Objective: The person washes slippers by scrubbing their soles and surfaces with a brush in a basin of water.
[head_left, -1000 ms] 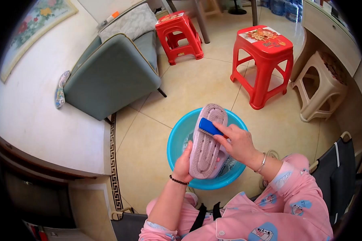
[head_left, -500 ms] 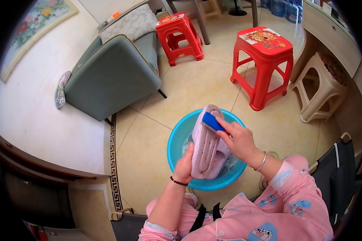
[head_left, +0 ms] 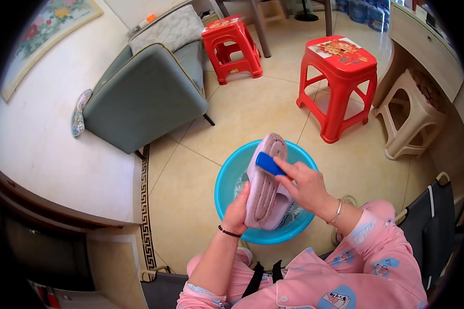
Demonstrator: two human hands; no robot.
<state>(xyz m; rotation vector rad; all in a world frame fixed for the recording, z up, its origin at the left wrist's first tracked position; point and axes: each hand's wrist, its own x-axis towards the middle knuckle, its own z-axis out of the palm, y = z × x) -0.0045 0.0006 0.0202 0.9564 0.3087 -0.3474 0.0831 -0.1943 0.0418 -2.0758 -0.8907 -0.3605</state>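
Observation:
My left hand [head_left: 236,210] grips a pink slipper [head_left: 265,198] by its side, with the grooved sole turned up toward me. A blue scrubbing brush [head_left: 269,164] is in my right hand [head_left: 308,188], its bristles against the upper part of the sole. The slipper is tilted over a round turquoise basin [head_left: 225,177]. Inside the basin, partly hidden by the slipper, is sudsy water [head_left: 293,212].
Two red plastic stools [head_left: 340,77] stand on the tiled floor beyond the basin. A beige stool [head_left: 410,116] is under a desk [head_left: 423,44] at right. At left is a grey-green armchair [head_left: 147,98]. Folding-chair fabric [head_left: 432,232] shows beside me.
The brush in my right hand has shifted slightly down and to the left across the sole. The slipper and my left hand stay nearly in place.

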